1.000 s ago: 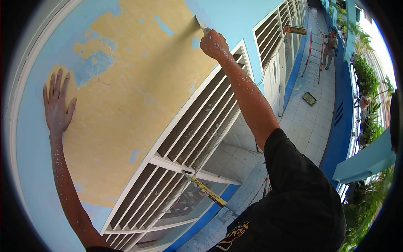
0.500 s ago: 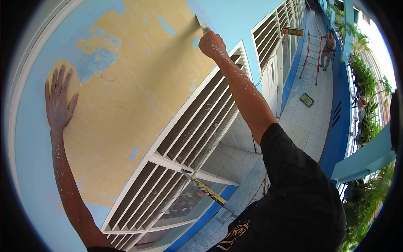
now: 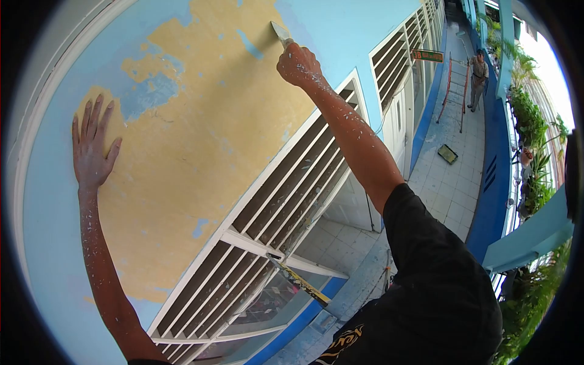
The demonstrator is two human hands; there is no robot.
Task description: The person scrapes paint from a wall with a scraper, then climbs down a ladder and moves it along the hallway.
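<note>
Head view: right hand (image 3: 298, 64) closed around scraper (image 3: 280, 31), blade pressed to wall (image 3: 194, 140) at edge of blue paint, above louvred window (image 3: 286, 182). Left hand (image 3: 92, 146) flat on wall, fingers spread wide, holding nothing. Another person (image 3: 479, 73) beside ladder (image 3: 450, 91), well apart.

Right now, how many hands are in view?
2. The left hand lies flat on the peeling wall; the right hand grips a scraper higher up. A person far down the corridor is too small to show hands.
</note>
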